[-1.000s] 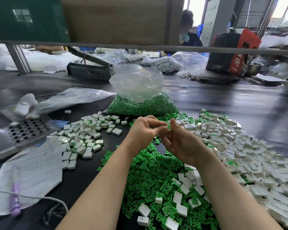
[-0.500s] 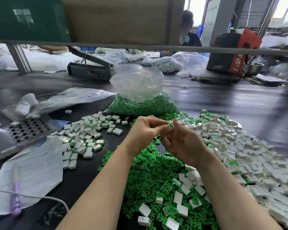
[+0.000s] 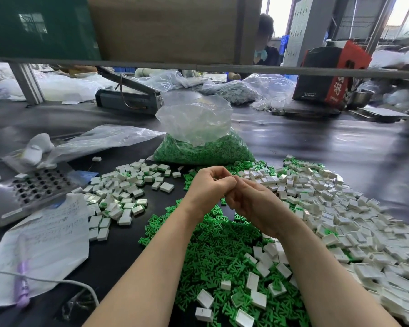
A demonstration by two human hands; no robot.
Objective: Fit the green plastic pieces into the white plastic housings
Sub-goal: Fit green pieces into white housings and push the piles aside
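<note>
While both forearms converge, left hand (image 3: 209, 187) and right hand (image 3: 253, 201) curl fingers together, contents seemingly hidden.

Bright daylight enters from windows (image 3: 279, 17) far behind the clear bag (image 3: 196, 121), glaring off the dark table (image 3: 316, 142). Edges around it bow, wide-angle; background slightly soft.

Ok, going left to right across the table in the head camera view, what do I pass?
Handwritten paper → small pile of white housings → left hand → right hand → big heap of white housings.
</note>
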